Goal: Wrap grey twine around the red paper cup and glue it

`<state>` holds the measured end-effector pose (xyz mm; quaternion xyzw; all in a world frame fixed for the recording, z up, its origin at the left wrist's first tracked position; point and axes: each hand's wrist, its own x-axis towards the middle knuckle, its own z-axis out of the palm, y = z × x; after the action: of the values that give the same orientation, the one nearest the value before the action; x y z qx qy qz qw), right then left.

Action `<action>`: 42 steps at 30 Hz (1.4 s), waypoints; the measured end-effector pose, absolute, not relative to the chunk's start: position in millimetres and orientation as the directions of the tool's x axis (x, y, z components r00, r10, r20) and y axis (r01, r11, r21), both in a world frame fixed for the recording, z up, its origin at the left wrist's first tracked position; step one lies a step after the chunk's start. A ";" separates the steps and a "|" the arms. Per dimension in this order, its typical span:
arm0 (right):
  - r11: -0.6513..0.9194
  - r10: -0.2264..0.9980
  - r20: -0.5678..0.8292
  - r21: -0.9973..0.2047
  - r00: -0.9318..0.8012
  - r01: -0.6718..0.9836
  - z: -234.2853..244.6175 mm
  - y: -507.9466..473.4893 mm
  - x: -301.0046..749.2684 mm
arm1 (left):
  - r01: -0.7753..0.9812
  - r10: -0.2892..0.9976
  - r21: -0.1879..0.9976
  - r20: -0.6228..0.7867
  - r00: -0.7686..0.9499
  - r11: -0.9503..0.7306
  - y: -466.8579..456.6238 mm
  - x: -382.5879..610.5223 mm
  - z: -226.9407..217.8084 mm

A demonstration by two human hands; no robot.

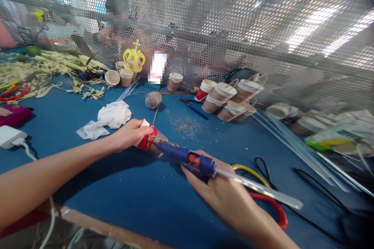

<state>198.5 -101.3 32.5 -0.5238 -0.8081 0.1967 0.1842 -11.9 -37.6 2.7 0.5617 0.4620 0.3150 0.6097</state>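
Note:
My left hand [128,134] grips a red and white paper cup [149,140] lying on its side on the blue table [131,194]. Part of the cup is wrapped in brown twine. My right hand [216,190] holds a blue glue gun [187,156] with a clear glue stick [263,190] sticking out behind. The gun's nozzle touches the cup's wrapped side. A thread runs from the cup to a ball of twine [153,100] further back.
Wrapped paper cups [228,99] lie stacked at the back, by a yellow crown [133,59] and a mesh screen. Crumpled white tissue [113,113], clear glue sticks [295,144], red-handled scissors [271,206], black cables and dried leaf strips [43,66] lie around. A person sits behind the mesh.

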 end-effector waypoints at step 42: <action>-0.008 0.986 0.099 -0.773 0.134 0.635 22.2 8.5 230.5 | 0.317 0.891 0.933 0.011 0.454 -0.173 -47.0 -15.6 6.0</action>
<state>230.5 8.5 22.2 -0.6651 -0.6092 0.2488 0.3531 -15.6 -47.0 6.0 0.7049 0.4284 0.2992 0.4796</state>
